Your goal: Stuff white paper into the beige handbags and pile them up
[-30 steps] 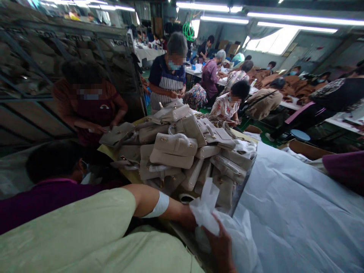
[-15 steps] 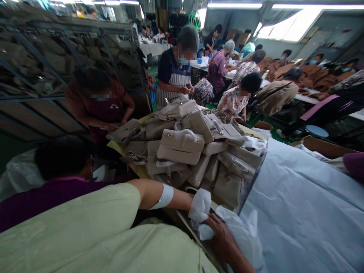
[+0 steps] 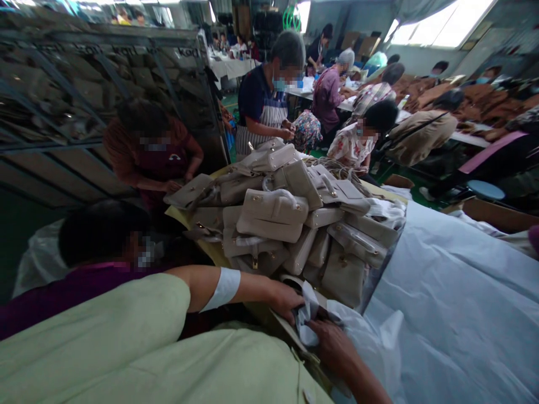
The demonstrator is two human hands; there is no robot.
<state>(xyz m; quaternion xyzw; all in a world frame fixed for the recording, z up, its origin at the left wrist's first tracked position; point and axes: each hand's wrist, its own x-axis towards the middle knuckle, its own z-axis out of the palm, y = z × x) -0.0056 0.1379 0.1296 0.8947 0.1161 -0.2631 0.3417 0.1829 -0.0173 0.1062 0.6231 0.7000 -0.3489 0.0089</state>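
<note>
At the near edge of the pile, my left hand (image 3: 286,302) has its fingers curled at the edge of a crumpled sheet of white tissue paper (image 3: 309,308). My right hand (image 3: 332,339) grips the same paper from the other side, fingers bent against it. Under and between the hands lies a beige handbag (image 3: 301,350), mostly hidden by the paper and my fingers. More white paper (image 3: 370,331) is bunched to the right of it. Just beyond is a heap of beige handbags (image 3: 273,216) with gold-coloured fittings, some handles wrapped in clear film.
White sheeting (image 3: 458,297) covers the surface at right. A person in purple (image 3: 96,280) sits close on my left, near another person (image 3: 154,151) handling a bag. A metal rack (image 3: 105,84) stands behind them. An apron wearer (image 3: 269,106) stands beyond the pile.
My left hand has come out from under the paper, its fingers now visible beside it. The paper sits lower between my hands. The view has shifted slightly, moving the scene rightward.
</note>
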